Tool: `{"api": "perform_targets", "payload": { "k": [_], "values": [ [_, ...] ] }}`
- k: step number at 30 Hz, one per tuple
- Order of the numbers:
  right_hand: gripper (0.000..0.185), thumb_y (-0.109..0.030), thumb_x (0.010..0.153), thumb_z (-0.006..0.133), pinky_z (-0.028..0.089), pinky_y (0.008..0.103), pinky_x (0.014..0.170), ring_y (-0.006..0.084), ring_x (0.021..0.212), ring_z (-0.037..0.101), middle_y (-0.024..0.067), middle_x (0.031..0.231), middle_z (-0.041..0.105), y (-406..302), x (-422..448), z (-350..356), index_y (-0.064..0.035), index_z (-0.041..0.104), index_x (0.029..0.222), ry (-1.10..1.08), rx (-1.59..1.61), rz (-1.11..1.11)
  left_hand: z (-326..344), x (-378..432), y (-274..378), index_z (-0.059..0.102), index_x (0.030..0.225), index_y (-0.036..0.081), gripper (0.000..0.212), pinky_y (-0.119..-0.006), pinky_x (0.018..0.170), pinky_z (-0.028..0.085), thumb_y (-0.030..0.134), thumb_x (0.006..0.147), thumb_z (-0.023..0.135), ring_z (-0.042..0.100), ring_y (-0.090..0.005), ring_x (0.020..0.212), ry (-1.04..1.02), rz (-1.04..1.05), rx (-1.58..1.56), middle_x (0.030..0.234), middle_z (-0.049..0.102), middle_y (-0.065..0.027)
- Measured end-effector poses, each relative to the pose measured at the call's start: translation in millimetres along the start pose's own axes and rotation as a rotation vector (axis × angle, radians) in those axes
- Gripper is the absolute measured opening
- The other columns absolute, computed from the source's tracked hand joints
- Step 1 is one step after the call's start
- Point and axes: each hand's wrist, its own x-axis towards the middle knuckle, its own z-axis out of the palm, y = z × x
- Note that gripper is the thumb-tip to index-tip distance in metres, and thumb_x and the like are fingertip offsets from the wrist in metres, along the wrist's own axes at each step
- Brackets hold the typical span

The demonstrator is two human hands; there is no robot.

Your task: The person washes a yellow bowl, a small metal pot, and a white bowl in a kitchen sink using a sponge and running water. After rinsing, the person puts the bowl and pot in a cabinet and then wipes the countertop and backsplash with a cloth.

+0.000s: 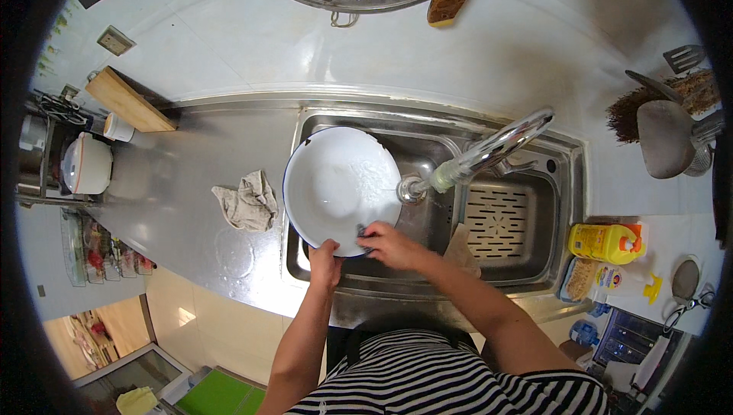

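A white enamel basin [332,186] with a dark blue rim and chipped spots rests tilted over the left bowl of a stainless steel sink [426,232]. My left hand [324,266] grips its near rim, thumb on the inside. Just to the right, my right hand [385,243] presses a dark scouring pad [363,236], mostly hidden by the fingers, against the inner wall near the rim. Water from the chrome faucet [487,151] runs into the basin's right side. A crumpled grey-beige cloth [252,202] lies on the steel counter left of the basin.
A slotted tray [496,220] sits in the right sink bowl, a cloth [462,250] hangs over the divider. Yellow detergent bottle [598,242] and brush [581,278] stand at right. A wooden cutting board [130,100] and white pot [89,164] are at left.
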Motion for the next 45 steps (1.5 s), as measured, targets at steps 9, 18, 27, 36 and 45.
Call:
{"api": "perform_targets", "payload": {
  "k": [9,18,27,36,45],
  "values": [
    [0.028,-0.020,0.081,0.054,0.045,0.0386,0.078,0.0311,0.089,0.058,0.0160,0.095,0.059,41.8,1.8,-62.9,0.0016,0.054,0.098,-0.046,-0.106,0.447,0.0,-12.1,10.0,0.044,0.109,0.004,0.042,-0.031,0.045,0.044,0.002,0.067,0.049,0.054,-0.0205,0.069,0.028,-0.064,0.059,0.085,0.053,-0.0085],
    [0.022,-0.010,0.077,0.056,0.042,0.0429,0.082,0.0385,0.095,0.052,0.0214,0.098,0.055,46.6,-0.7,-98.2,-0.0007,0.056,0.097,0.278,-0.413,0.361,1.4,-15.6,6.1,0.045,0.112,0.001,0.046,-0.035,0.055,0.049,0.000,0.066,0.048,0.056,-0.0259,0.078,-0.147,-0.349,0.157,0.095,0.054,-0.0123],
    [0.031,0.004,0.070,0.056,0.042,0.0261,0.071,0.0119,0.082,0.050,0.0048,0.090,0.051,39.0,-112.9,-103.3,-0.0036,0.056,0.100,0.893,0.232,0.395,-2.6,25.5,-22.6,0.053,0.101,-0.002,0.032,-0.035,0.065,0.049,0.000,0.069,0.053,0.058,-0.0251,0.080,-0.410,-0.525,0.116,0.090,0.059,-0.0124],
    [0.063,0.002,0.072,0.057,0.041,0.0266,0.069,0.0137,0.073,0.048,0.0046,0.087,0.050,44.3,-115.1,-158.6,-0.0057,0.035,0.131,1.223,0.741,0.550,14.0,8.4,21.2,0.045,0.110,-0.001,0.041,-0.035,0.068,0.047,0.000,0.069,0.052,0.056,-0.0243,0.081,-0.192,-0.070,0.385,0.093,0.056,-0.0116],
    [0.083,0.005,0.071,0.056,0.044,0.0252,0.063,0.0119,0.072,0.051,0.0040,0.082,0.054,26.4,-77.6,-198.9,-0.0055,0.014,0.142,1.011,0.443,0.717,0.5,-28.6,30.0,0.015,0.140,0.003,0.081,-0.030,0.102,0.022,-0.010,0.064,0.036,0.032,-0.0262,0.124,-0.271,0.477,0.486,0.136,0.032,-0.0157]
  ]
}}
